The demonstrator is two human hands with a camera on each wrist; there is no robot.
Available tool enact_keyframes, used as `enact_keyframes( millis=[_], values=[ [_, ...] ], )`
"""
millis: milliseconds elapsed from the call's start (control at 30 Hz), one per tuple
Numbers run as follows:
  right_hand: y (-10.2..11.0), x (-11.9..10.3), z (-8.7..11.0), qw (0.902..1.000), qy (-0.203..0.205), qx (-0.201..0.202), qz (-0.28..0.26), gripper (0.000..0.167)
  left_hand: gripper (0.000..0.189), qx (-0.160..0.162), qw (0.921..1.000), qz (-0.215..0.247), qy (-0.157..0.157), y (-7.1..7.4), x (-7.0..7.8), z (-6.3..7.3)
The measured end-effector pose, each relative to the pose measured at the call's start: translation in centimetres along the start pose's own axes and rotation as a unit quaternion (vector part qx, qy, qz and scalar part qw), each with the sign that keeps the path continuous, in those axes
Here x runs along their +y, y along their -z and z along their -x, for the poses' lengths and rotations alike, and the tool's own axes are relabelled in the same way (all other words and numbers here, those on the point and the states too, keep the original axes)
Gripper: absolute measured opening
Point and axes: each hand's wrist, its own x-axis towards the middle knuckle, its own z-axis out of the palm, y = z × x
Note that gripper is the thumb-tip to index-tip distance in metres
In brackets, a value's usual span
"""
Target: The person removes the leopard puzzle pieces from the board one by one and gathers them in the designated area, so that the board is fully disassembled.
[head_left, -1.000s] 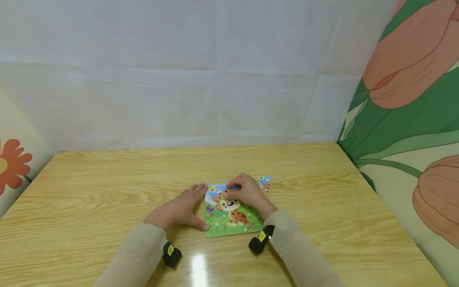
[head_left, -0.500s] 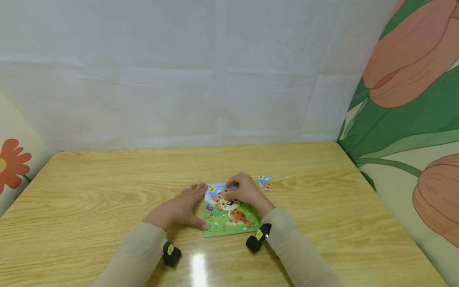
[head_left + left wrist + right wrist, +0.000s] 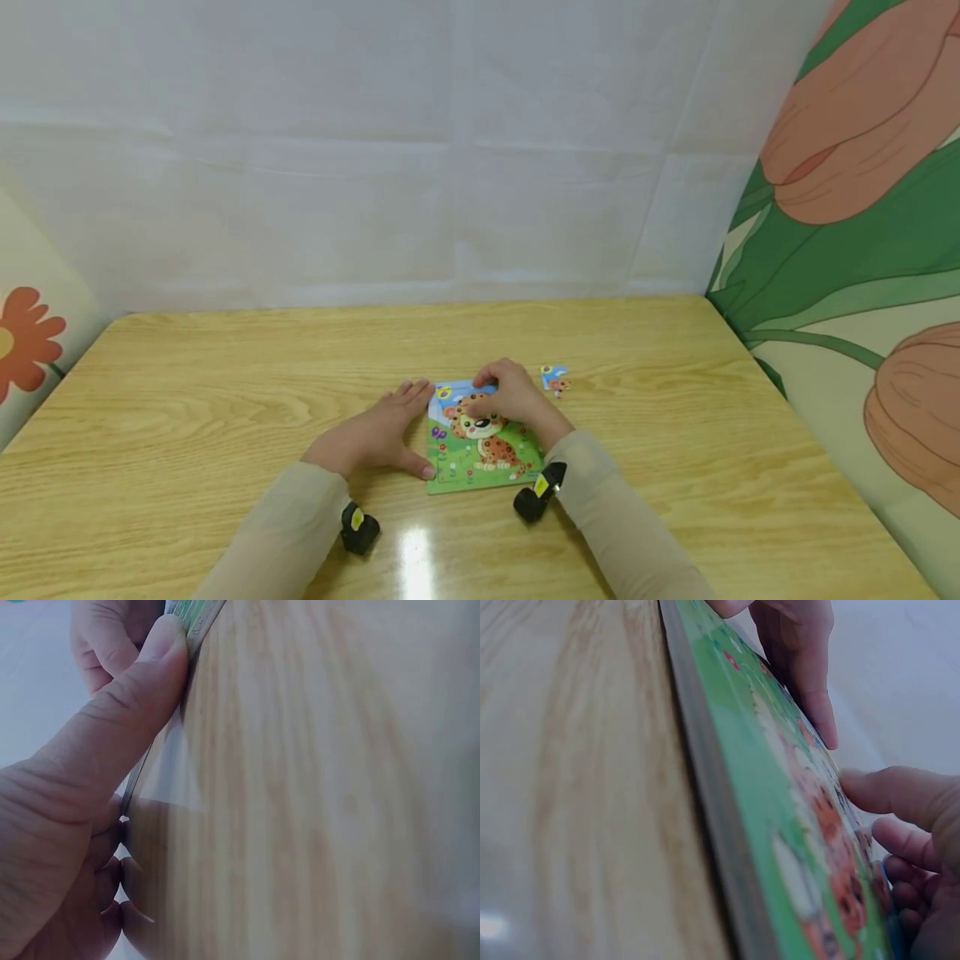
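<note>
A square jigsaw puzzle (image 3: pixel 498 479) showing a spotted leopard cub on grass lies flat on the table. My left hand (image 3: pixel 375 435) rests against its left side with fingers spread. Its thumb (image 3: pixel 124 705) lies on the board's near left corner in the left wrist view. My right hand (image 3: pixel 522 406) is over the puzzle's upper right part, thumb and index finger curled on a puzzle piece there, which the hand mostly hides. In the right wrist view, the right thumb (image 3: pixel 892 787) meets the picture's surface beside the curled fingers.
A small loose blue, yellow and orange puzzle piece (image 3: pixel 555 377) lies just beyond the right hand, right of the board. The wood-grain table (image 3: pixel 225 367) reaches back to a white cloth backdrop (image 3: pixel 375 167). Black wrist cameras (image 3: pixel 360 529) are strapped to both forearms.
The right wrist and sleeve have shifted slightly to the left, while the right fingers stay at the same part of the puzzle. The left hand keeps its place.
</note>
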Motion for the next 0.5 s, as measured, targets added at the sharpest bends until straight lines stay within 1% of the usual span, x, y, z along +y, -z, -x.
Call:
enact_keyframes(
  millis=[167,400,500],
  values=[
    [-0.02,-0.15,0.08,0.9999,-0.014,-0.004,0.000,0.034,0.120,-0.001,1.0000,-0.001,0.003,-0.08,-0.09,0.00],
    [0.00,-0.43,0.26,0.9997,-0.019,-0.008,0.010,0.037,0.120,-0.008,0.9998,0.004,0.015,-0.17,0.02,0.06],
    [0.07,-0.55,0.39,0.9996,-0.024,-0.013,0.006,0.038,0.120,-0.009,0.9998,0.004,0.017,-0.16,0.12,0.11]
  ],
)
